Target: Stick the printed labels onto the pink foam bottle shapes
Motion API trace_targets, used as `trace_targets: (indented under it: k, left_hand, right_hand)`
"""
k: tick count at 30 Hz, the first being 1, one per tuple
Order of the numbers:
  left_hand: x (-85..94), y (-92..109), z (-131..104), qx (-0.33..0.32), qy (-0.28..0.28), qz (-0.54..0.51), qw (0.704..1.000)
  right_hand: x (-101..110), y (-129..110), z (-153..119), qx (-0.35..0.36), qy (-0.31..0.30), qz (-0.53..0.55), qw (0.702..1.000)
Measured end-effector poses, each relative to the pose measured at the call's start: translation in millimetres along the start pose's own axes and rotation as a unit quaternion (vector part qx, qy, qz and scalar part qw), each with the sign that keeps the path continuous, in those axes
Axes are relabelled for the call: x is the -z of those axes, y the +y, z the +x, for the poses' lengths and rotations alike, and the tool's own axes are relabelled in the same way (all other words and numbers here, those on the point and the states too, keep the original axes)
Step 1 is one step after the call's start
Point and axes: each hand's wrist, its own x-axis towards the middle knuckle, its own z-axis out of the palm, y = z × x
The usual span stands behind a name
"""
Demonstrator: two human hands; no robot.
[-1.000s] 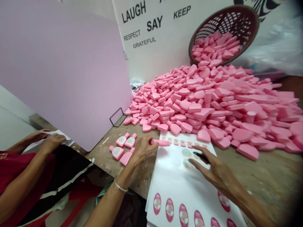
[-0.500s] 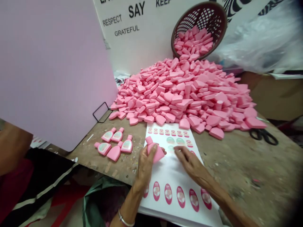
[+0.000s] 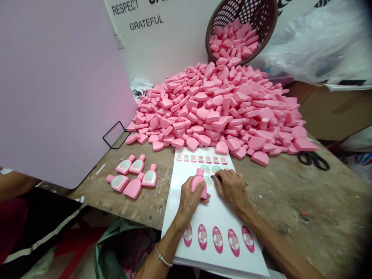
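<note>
My left hand (image 3: 190, 193) is closed around a small pink plastic bottle (image 3: 199, 184), cap end up, over the sticker sheet (image 3: 186, 209). The side of the bottle facing me is plain. My right hand (image 3: 232, 188) rests on the sheet with fingers curled together beside a pale green round sticker (image 3: 208, 181). A small dark tip shows at its fingertips; I cannot tell what it is. More green stickers sit just above, and pink oval stickers (image 3: 217, 239) run along the sheet's lower part. To the left lie several pink bottles (image 3: 149, 178), most with green labels facing up.
A large heap of pink bottles (image 3: 215, 104) covers the back of the table, spilling from a tipped brown basket (image 3: 269, 23). Black-handled scissors (image 3: 314, 159) lie at the right. A pink panel (image 3: 64, 85) stands at the left, near a black wire frame (image 3: 116, 135). Another person's arm (image 3: 17, 186) shows there.
My left hand has turned the bottle more upright. My right hand has come down onto the sheet, its fingers at the green sticker. The view has tilted down slightly.
</note>
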Motion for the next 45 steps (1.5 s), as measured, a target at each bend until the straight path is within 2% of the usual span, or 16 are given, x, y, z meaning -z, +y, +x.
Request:
trace_targets:
  k: [8, 14, 17, 20, 25, 28, 32, 39, 42, 43, 45]
  left_hand:
    - [0.2, -4, 0, 0.001, 0.003, 0.022, 1.0]
    - [0.6, -1, -2, 0.008, 0.006, 0.009, 1.0]
    - [1.0, -1, -1, 0.004, 0.005, 0.011, 1.0]
    - [1.5, -1, -1, 0.004, 0.006, 0.011, 1.0]
    - [1.8, -1, -1, 0.007, 0.007, 0.012, 1.0]
    - [2.2, -1, -1, 0.011, 0.006, 0.014, 1.0]
    - [2.7, -1, -1, 0.016, 0.006, 0.02, 1.0]
    - [3.5, 0, -2, 0.018, 0.009, 0.0, 1.0]
    - [5.0, -2, 0, 0.013, 0.016, -0.033, 0.999]
    - [5.8, -4, 1, 0.008, 0.019, -0.049, 0.999]
    - [7.5, -6, 2, -0.001, 0.021, -0.086, 0.996]
  right_hand:
    - [0, 0, 0, -0.013, -0.048, 0.106, 0.993]
    - [0, -2, -1, -0.026, 0.002, 0.047, 0.999]
    - [2, -2, -2, -0.014, -0.008, 0.035, 0.999]
    - [2, -1, -2, -0.013, -0.03, 0.069, 0.997]
    - [-1, 1, -4, -0.035, -0.006, 0.048, 0.998]
    - [0, 1, -4, -0.031, -0.019, 0.039, 0.999]
    - [1, 3, -2, -0.043, -0.034, 0.079, 0.995]
    - [-1, -2, -5, -0.009, 0.027, 0.05, 0.998]
    - [4, -5, -7, 0.008, 0.049, 0.079, 0.996]
    - [7, -5, -6, -0.005, 0.059, 0.106, 0.993]
    - [16, -6, -4, -0.08, 0.079, 0.185, 0.976]
